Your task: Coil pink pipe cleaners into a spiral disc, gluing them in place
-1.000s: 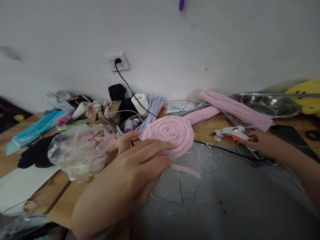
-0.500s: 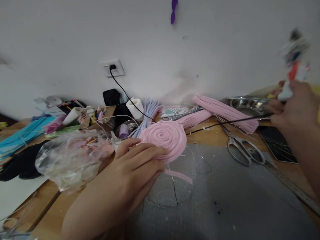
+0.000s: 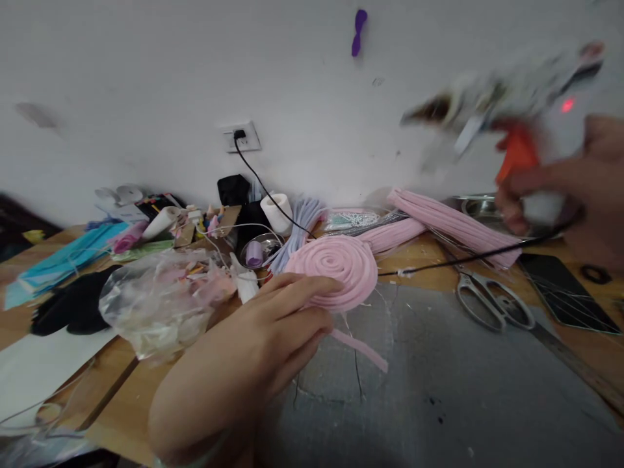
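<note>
My left hand [image 3: 263,344] holds the edge of a flat pink spiral coil [image 3: 334,270], its fingers on the coil's lower left side. A loose pink strip [image 3: 363,351] and thin wires hang below the coil, over a grey mat [image 3: 414,390]. At the upper right, my right hand [image 3: 570,182] is wrapped round a white glue gun [image 3: 517,97] with an orange trigger. The gun is blurred, its nozzle points left, and a red light shows on it. A black cord stretches from near the coil to my right hand.
Silver scissors [image 3: 492,302] and a metal ruler [image 3: 575,364] lie at the right, near a dark phone [image 3: 568,292]. Bundles of pink stems [image 3: 453,227] lie behind. A clear plastic bag [image 3: 160,305] sits left of my hand. A wall socket [image 3: 244,138] holds a black plug.
The glue gun has swung from pointing up to pointing left, nearer the middle, in my right hand. My left hand still holds the coil. The whole view has shifted slightly.
</note>
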